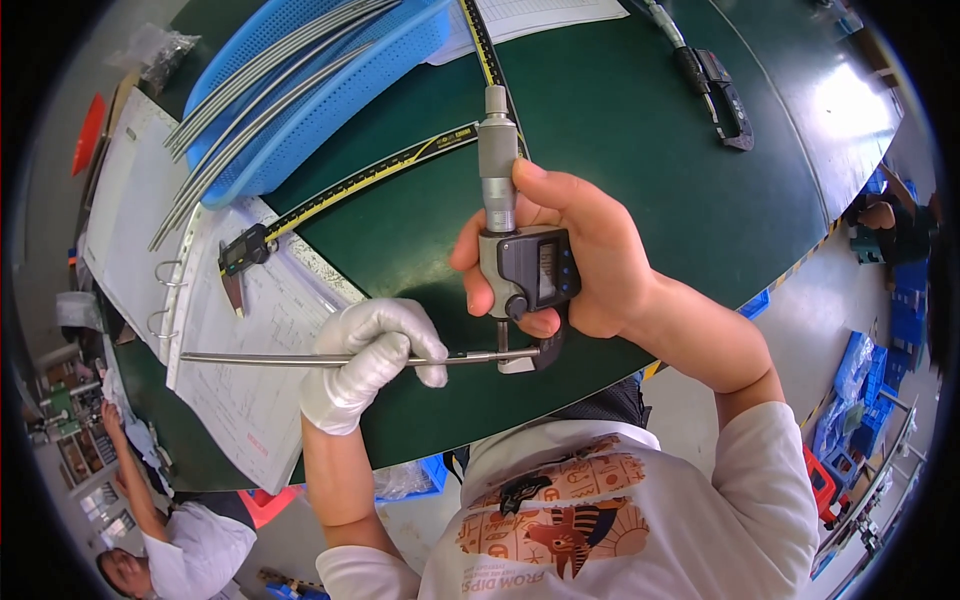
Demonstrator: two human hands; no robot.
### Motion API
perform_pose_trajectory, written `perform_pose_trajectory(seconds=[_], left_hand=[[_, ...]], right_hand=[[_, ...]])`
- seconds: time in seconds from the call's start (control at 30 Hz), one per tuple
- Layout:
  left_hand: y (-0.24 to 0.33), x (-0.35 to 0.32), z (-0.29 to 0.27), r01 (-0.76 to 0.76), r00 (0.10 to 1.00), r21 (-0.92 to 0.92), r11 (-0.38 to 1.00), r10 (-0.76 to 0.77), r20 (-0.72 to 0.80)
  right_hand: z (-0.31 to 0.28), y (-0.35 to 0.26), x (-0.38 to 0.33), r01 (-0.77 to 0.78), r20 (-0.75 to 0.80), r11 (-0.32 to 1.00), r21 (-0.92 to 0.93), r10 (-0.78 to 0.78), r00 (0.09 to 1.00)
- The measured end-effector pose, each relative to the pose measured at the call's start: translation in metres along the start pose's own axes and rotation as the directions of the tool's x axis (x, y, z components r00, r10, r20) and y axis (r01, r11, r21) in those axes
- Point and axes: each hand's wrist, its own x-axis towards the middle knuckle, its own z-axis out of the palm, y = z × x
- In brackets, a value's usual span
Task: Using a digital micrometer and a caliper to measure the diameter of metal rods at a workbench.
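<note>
A digital micrometer (523, 265) with a grey body and small display is gripped in my bare right hand (590, 240), its thimble pointing away from me. My right thumb lies beside the thimble. In a white glove, my left hand (375, 355) pinches a thin metal rod (270, 359) that lies level across the view. The rod's right end sits at the gap between the micrometer's jaws, low in its frame. Whether both jaws touch it I cannot tell.
At the far left a blue perforated basket (330, 120) holds several long metal rods (265, 85). A digital caliper (245, 250) lies over an open ring binder (215, 330). Another micrometer (712, 85) rests at the far right of the green table (680, 140). A co-worker (190, 550) is at lower left.
</note>
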Motion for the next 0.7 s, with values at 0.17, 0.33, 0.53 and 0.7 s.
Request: perform_pose_trajectory(seconds=[0.17, 0.33, 0.53, 0.7], left_hand=[[0.0001, 0.0005, 0.0018, 0.002, 1.000, -0.006, 1.000, -0.002, -0.001], [-0.0003, -0.0008, 0.0006, 0.012, 1.000, 0.003, 1.000, -0.012, -0.006], [0.0005, -0.0002, 0.0004, -0.007, 1.000, -0.038, 0.999, 0.007, 0.004], [0.0006, 0.0007, -0.0011, -0.031, 0.999, -0.041, 0.999, 0.031, 0.008]], right_hand=[[0.0006, -0.0004, -0.0011, 0.016, -0.020, 0.997, -0.073, -0.018, 1.000], [0.0015, -0.0006, -0.0016, 0.011, -0.014, 0.998, -0.060, -0.012, 1.000], [0.0028, -0.0010, -0.0013, 0.008, -0.028, 0.999, -0.047, -0.010, 1.000], [-0.0008, -0.0026, -0.0016, -0.010, -0.005, 1.000, 0.018, 0.010, 1.000]])
